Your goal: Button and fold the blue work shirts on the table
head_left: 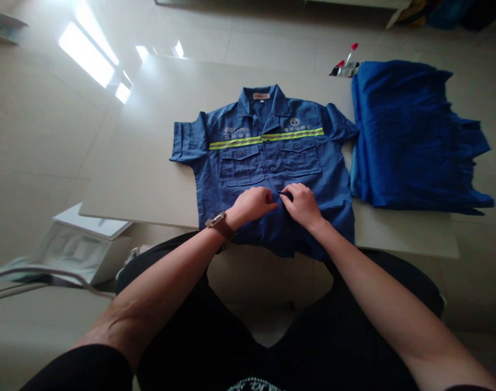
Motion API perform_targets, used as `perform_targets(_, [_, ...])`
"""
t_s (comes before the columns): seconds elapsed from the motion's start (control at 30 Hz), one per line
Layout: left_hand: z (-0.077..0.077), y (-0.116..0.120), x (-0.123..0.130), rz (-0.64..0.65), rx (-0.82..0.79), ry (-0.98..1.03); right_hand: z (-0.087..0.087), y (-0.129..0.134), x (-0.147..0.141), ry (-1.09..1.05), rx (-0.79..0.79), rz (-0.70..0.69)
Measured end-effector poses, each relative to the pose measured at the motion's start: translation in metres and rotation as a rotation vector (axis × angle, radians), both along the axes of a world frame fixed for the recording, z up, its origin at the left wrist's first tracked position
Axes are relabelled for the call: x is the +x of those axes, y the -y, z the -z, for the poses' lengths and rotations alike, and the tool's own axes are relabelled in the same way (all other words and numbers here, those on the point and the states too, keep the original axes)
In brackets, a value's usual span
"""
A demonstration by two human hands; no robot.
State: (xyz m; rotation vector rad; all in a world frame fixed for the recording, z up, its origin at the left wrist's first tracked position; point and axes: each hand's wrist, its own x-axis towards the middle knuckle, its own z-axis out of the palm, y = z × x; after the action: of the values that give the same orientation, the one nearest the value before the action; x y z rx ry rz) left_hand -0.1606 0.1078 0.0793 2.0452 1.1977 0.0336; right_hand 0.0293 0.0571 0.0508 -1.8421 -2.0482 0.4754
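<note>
1. Blue short-sleeved work shirt point(268, 157) lies flat, front up, on pale table point(129, 163).
2. Left hand point(252, 206) and right hand point(303, 206) meet at placket point(273, 182); fingers together, clamping unclear.
3. Cloth appears light, soft; placket edge offers likeliest hold.

Pale tiled floor point(36, 136), bright patches of reflected light point(86, 54) across its glossy surface, pale table top point(142, 163) standing over it, white box point(75, 247) low at left beside the table, white furniture edge point(354, 4) along the far side
</note>
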Motion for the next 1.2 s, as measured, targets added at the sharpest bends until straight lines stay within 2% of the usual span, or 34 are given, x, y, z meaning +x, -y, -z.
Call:
perform_targets(0.13, [-0.002,0.002,0.001,-0.046,0.027,0.004,0.0,-0.001,0.0,-0.117,-0.011,0.055])
perform_targets(0.4, [-0.003,0.009,0.004,-0.049,0.095,-0.011,-0.002,-0.008,-0.004,-0.643,-0.208,0.156])
perform_targets(0.53, [-0.008,0.011,0.005,-0.038,0.137,-0.057,0.001,-0.01,-0.003,-0.772,-0.262,0.168])
perform_targets(0.7, [-0.009,0.007,0.004,-0.024,0.169,-0.023,0.002,-0.012,-0.001,-0.759,-0.251,0.153])
perform_targets(0.93, [-0.005,-0.002,0.001,0.079,0.116,0.056,0.0,-0.008,-0.002,-0.567,-0.154,0.134])
perform_targets(1.03, [-0.007,-0.002,0.001,0.063,0.113,0.043,0.001,-0.006,-0.003,-0.538,-0.138,0.141])
perform_targets(1.2, [-0.011,-0.001,0.0,-0.022,0.095,-0.005,-0.001,-0.006,-0.006,-0.588,-0.213,0.095])
